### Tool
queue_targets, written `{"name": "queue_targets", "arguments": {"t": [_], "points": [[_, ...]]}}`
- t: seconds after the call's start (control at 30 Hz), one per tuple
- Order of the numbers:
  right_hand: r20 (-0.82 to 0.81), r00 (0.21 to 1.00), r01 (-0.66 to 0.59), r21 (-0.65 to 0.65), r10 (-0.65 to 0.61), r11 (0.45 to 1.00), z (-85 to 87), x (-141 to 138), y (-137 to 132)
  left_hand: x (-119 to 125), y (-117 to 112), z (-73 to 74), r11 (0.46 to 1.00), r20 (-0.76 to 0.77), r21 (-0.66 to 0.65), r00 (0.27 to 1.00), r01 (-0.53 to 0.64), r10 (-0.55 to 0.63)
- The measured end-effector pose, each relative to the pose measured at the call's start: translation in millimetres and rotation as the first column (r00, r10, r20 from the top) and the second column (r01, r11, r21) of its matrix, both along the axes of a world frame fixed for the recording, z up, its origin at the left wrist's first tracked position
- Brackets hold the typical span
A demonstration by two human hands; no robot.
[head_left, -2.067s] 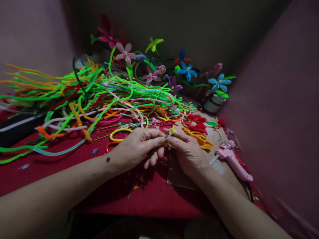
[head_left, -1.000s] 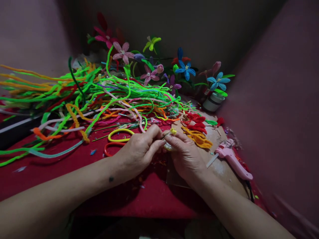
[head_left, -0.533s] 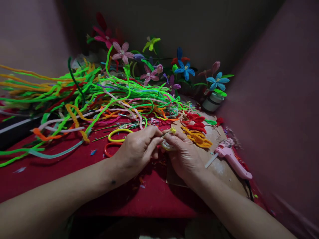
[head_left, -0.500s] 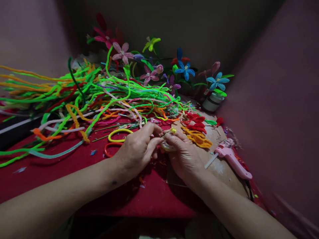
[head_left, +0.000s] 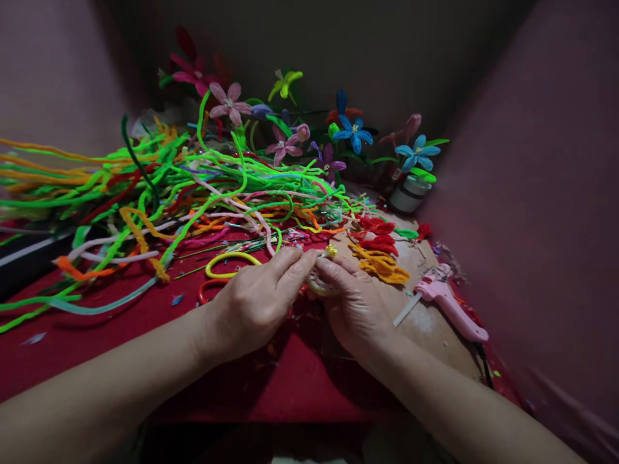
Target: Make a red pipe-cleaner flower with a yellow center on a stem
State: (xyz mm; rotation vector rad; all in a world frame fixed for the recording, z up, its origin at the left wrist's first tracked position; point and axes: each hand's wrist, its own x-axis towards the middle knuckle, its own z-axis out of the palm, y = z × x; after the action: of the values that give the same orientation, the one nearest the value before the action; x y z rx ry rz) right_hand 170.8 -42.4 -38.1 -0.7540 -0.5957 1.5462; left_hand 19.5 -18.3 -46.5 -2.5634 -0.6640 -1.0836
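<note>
My right hand (head_left: 358, 303) is closed, its thumb and fingers pinching a small tuft of yellow flower stamens (head_left: 331, 250). A pale, ring-shaped roll of tape (head_left: 320, 285) sits in the same hand, under the thumb. My left hand (head_left: 261, 299) meets it from the left with fingers closed at the base of the stamens; what its fingertips grip is mostly hidden. Behind my left wrist lie scissors with a yellow handle loop (head_left: 232, 256) and a red loop (head_left: 206, 291), partly covered by the hand.
Fuzzy pipe cleaners (head_left: 213, 187) heap across the back left. Finished pipe-cleaner flowers (head_left: 355, 133) stand behind them. Right of my hands, red petal pieces (head_left: 374, 235) and orange loops (head_left: 380, 264) lie on a brown board (head_left: 425, 335), beside a pink glue gun (head_left: 447, 299).
My left hand has turned over and moved closer against my right hand, covering more of the stem. The right hand keeps its grip, and the whole view has shifted slightly.
</note>
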Motion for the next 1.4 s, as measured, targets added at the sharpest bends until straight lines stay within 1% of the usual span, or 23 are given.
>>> {"name": "queue_targets", "arguments": {"t": [0.2, 0.37, 0.43, 0.5, 0.57, 0.6, 0.67, 0.73, 0.83, 0.9, 0.93, 1.0, 1.03, 1.07, 1.1, 1.13, 1.17, 1.2, 1.27, 1.3, 1.33, 1.37, 1.4], "points": [[0.093, 0.996, -0.009, 0.124, -0.003, 0.992, 5.7, 0, -3, 5, -9, 24.2, 0.992, 0.121, -0.117, 0.991, -0.044, 0.059], [0.257, 0.954, 0.096, 0.235, -0.157, 0.967, -0.4, 2, -3, 5, -11, 23.7, 0.996, 0.123, -0.08, 0.991, -0.034, 0.044], [0.298, 0.935, 0.116, 0.26, -0.194, 0.958, -2.0, 2, -2, 6, -12, 24.5, 0.986, 0.148, -0.164, 0.988, -0.02, 0.045], [0.314, 0.929, 0.108, 0.283, -0.198, 0.953, -2.1, 2, -1, 7, -14, 29.2, 0.937, 0.234, -0.349, 0.969, 0.01, 0.078], [0.314, 0.931, 0.09, 0.3, -0.187, 0.95, -0.8, 3, -1, 10, -16, 36.2, 0.805, 0.339, -0.588, 0.929, 0.085, 0.15], [0.315, 0.931, 0.083, 0.308, -0.184, 0.948, 0.1, 4, -1, 12, -17, 39.6, 0.702, 0.383, -0.698, 0.903, 0.145, 0.193], [0.314, 0.932, 0.073, 0.322, -0.179, 0.944, 2.1, 6, 0, 14, -17, 44.5, 0.44, 0.439, -0.848, 0.857, 0.295, 0.271], [0.293, 0.944, 0.052, 0.327, -0.153, 0.944, 3.7, 8, 1, 14, -14, 45.1, 0.18, 0.492, -0.87, 0.811, 0.458, 0.317], [0.259, 0.964, -0.019, 0.317, -0.067, 0.948, 5.0, 12, 2, 11, -5, 40.3, -0.141, 0.538, -0.783, 0.773, 0.606, 0.337], [0.259, 0.966, -0.076, 0.298, -0.004, 0.952, 5.4, 14, 2, 8, 0, 37.2, -0.307, 0.535, -0.72, 0.779, 0.623, 0.328], [0.261, 0.965, -0.097, 0.286, 0.02, 0.953, 5.5, 15, 2, 7, 3, 36.6, -0.368, 0.531, -0.695, 0.786, 0.618, 0.317], [0.262, 0.964, -0.116, 0.277, 0.041, 0.954, 5.4, 16, 2, 5, 5, 37.9, -0.431, 0.519, -0.681, 0.805, 0.592, 0.288], [0.26, 0.965, -0.112, 0.281, 0.037, 0.953, 5.3, 15, 2, 5, 5, 39.5, -0.428, 0.509, -0.697, 0.817, 0.575, 0.27], [0.256, 0.966, -0.097, 0.288, 0.021, 0.953, 5.1, 15, 3, 5, 3, 41.4, -0.399, 0.496, -0.73, 0.832, 0.554, 0.248], [0.251, 0.968, -0.077, 0.292, 0.001, 0.953, 4.8, 14, 3, 6, 2, 43.1, -0.339, 0.477, -0.78, 0.85, 0.526, 0.224], [0.243, 0.97, -0.054, 0.287, -0.019, 0.956, 4.6, 13, 4, 7, 0, 44.4, -0.237, 0.45, -0.839, 0.869, 0.49, 0.204], [0.234, 0.972, -0.033, 0.275, -0.033, 0.961, 4.4, 12, 4, 9, -3, 44.8, -0.093, 0.419, -0.893, 0.889, 0.44, 0.188], [0.224, 0.974, -0.015, 0.259, -0.045, 0.966, 4.3, 11, 5, 11, -6, 44.3, 0.082, 0.386, -0.923, 0.906, 0.377, 0.175], [0.208, 0.977, 0.007, 0.237, -0.057, 0.971, 4.3, 10, 5, 15, -10, 41.0, 0.436, 0.334, -0.869, 0.927, 0.235, 0.168], [0.203, 0.977, 0.008, 0.233, -0.057, 0.972, 4.4, 9, 5, 16, -11, 38.8, 0.569, 0.326, -0.803, 0.931, 0.179, 0.167], [0.202, 0.978, 0.007, 0.238, -0.057, 0.971, 4.6, 9, 4, 17, -12, 36.9, 0.657, 0.329, -0.74, 0.93, 0.147, 0.163], [0.205, 0.977, 0.002, 0.244, -0.053, 0.97, 4.9, 8, 4, 18, -13, 35.7, 0.697, 0.338, -0.704, 0.927, 0.136, 0.161], [0.209, 0.977, -0.007, 0.25, -0.047, 0.968, 5.2, 8, 3, 18, -14, 35.7, 0.693, 0.352, -0.706, 0.921, 0.144, 0.168]]}}
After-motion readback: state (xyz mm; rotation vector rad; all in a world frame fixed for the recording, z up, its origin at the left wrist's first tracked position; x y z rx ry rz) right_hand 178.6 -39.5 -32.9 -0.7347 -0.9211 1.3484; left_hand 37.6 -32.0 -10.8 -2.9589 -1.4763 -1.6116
